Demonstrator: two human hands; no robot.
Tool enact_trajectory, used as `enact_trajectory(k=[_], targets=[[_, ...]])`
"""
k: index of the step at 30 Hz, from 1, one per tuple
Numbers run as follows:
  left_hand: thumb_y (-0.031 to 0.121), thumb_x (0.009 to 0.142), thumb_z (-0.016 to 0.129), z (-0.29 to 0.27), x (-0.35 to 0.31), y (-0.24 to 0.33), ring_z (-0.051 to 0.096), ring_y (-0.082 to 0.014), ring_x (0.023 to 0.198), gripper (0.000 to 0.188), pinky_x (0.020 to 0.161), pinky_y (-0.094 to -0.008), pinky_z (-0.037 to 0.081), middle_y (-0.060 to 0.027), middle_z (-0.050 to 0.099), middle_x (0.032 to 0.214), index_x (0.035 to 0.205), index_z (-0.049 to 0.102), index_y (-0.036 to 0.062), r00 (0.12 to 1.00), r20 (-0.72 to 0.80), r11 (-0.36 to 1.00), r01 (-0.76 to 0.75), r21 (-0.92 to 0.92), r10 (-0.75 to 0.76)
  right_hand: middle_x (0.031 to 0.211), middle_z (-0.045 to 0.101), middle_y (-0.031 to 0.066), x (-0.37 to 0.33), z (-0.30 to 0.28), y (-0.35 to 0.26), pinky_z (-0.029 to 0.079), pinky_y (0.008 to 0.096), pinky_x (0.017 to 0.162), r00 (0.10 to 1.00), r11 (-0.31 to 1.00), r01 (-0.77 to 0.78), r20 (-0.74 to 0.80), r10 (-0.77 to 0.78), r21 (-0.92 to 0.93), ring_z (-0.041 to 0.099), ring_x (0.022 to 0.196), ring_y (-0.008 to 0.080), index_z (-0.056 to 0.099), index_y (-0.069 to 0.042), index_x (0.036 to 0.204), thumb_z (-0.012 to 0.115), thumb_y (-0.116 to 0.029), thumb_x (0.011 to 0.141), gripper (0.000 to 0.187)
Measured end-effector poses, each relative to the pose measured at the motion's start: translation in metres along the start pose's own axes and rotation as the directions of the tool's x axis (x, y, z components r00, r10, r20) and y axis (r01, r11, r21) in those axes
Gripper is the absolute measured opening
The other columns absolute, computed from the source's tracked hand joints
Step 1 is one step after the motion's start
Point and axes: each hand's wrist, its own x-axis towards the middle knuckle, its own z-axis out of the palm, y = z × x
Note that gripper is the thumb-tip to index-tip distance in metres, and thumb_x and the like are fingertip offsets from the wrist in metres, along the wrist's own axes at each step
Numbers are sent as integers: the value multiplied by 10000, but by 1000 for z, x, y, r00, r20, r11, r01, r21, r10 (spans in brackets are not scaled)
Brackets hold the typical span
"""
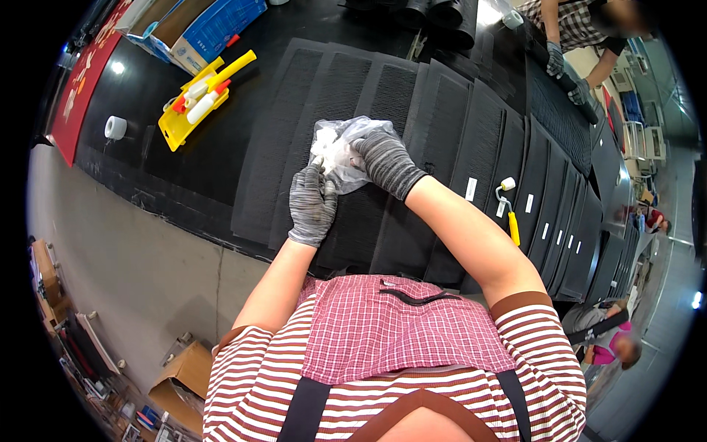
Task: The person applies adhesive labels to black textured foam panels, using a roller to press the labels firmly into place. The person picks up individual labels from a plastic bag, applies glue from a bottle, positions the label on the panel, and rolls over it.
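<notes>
A crumpled clear plastic bag (pixel 340 177) with something white inside is held over the black textured sheets (pixel 346 221) on the table. My left hand (pixel 312 205), in a grey striped knit glove, pinches the bag's near left side by its fingertips. From the right, my right hand (pixel 389 163), gloved alike, has its fingers closed on the bag's other side. What the white contents are, I cannot make out. The sheets overlap in a row running to the right, several with small white labels.
A yellow tray (pixel 177 131) with bottles and a yellow-handled tool lies at left, near a white tape roll (pixel 115 127) and a blue-white carton (pixel 213 33). A small yellow-handled roller (pixel 513 221) rests on the right sheets. Another gloved person (pixel 571 29) works at far right.
</notes>
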Motion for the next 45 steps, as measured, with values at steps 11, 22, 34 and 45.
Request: enact_trajectory(k=[11,22,34,45], targets=[[-2,846,585,-4,3,4,563,-194,843,420,786,-330,478,-75,590,970,1265,550,-21,973,-15,905,210,-369,-232,737,682,74,-57,-11,19,520,320,643,958,448,-11,-119,261,894,645,659,158,652,-22,1025,569,-246,962,247],[111,897,691,-27,63,116,572,-81,723,164,689,-225,489,-19,661,830,1020,694,3,796,521,643,578,-503,-308,787,652,18,-151,-45,19,466,199,562,978,-13,75,-71,197,997,588,642,52,664,-22,1049,594,-344,963,341],[183,944,624,20,33,150,584,-42,673,170,582,-179,446,3,651,824,1032,655,41,658,690,433,740,-515,-302,768,649,1,-192,-15,32,471,207,572,841,-4,89,-73,536,996,597,657,51,664,-47,1000,682,-202,908,181],[86,904,634,36,-5,102,644,-196,856,184,798,-310,514,-128,677,961,1070,657,12,814,573,923,289,-253,-97,854,670,126,-168,1,84,528,413,752,984,892,-69,-119,136,447,664,828,312,665,-71,919,573,-294,920,240]])
